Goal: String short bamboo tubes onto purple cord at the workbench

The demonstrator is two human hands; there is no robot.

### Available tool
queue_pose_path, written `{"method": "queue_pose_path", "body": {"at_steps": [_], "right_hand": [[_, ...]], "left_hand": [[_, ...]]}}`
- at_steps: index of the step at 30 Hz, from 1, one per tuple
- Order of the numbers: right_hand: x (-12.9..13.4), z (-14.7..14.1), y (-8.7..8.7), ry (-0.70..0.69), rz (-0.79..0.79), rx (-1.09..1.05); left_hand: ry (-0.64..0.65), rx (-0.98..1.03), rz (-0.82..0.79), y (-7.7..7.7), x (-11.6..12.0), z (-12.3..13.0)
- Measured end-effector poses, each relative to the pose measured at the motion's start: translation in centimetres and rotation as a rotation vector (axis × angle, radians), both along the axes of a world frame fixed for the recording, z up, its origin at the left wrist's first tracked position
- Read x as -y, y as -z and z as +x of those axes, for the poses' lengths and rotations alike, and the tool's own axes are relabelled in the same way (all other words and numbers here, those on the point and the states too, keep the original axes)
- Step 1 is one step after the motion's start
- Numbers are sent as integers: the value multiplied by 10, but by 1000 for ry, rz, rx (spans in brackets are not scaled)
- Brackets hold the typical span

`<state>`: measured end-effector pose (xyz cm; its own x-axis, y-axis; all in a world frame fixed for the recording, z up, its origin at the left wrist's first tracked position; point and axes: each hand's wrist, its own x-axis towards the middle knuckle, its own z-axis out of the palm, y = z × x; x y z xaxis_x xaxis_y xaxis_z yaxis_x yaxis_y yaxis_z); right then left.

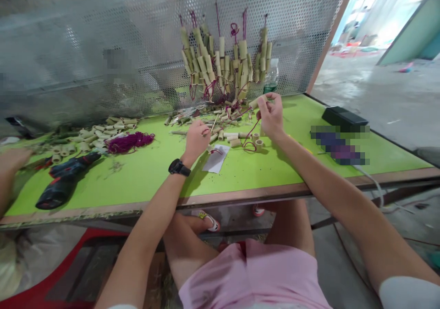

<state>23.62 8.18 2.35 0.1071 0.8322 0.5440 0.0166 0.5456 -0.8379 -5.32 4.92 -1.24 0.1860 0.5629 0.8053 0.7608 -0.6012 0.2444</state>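
Observation:
Between the thumb and fingers of my right hand (271, 115) is a short bamboo tube (254, 103), tilted above the green tabletop. A purple cord (253, 128) hangs from about this hand and loops down to the table. My left hand (197, 140), with a black watch at the wrist, is closed with curled fingers. A thin pale stick (215, 123) shows just past its fingertips, but what it grips is unclear. Right beside it lies a white paper slip (216, 159) with a bit of cord on it. Cut bamboo pieces (235, 142) lie between my hands.
Strung bamboo bunches (223, 63) hang on the perforated metal panel (144, 47). Leftward are a cordless drill (67, 180), a purple cord bundle (129, 142) and a bamboo pile (92, 135). Another person's hand (13, 162) is at far left. A bottle (271, 77) and black box (344, 118) stand rightward.

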Motion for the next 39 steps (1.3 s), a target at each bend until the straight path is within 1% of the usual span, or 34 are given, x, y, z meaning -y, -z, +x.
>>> {"method": "queue_pose_path", "body": {"at_steps": [1,3,5,7,9,11,15,17,20,23,29,34,37,39], "right_hand": [[3,-2,-1,-12,-5,-2],[10,-6,-3,-66,-17,3],[19,-10,-4,-152,-33,37],[27,-14,-4,-231,-43,87],[34,-19,-3,-282,-28,134],[38,-23,0,-311,-6,178],[42,-31,8,-316,24,254],[42,-33,10,-304,43,293],[43,-34,11,-287,62,350],[45,-35,11,-307,77,398],[42,-34,15,-322,116,497],[40,-31,14,-376,143,503],[39,-27,13,-424,164,522],[37,-25,14,-421,174,544]], "left_hand": [[16,-52,-13,0,4,6],[-3,-111,-42,-1,13,17],[-26,-117,-60,-3,22,25],[-19,-85,-62,-7,29,31],[24,-41,-87,-11,35,35],[108,12,-165,-13,37,38],[304,169,-359,-7,36,45],[373,241,-429,-1,34,47],[448,292,-519,4,32,50],[480,307,-550,4,31,50],[533,363,-538,4,30,50],[573,541,-609,0,34,55],[588,741,-688,-8,36,58],[596,893,-761,-16,37,58]]}}
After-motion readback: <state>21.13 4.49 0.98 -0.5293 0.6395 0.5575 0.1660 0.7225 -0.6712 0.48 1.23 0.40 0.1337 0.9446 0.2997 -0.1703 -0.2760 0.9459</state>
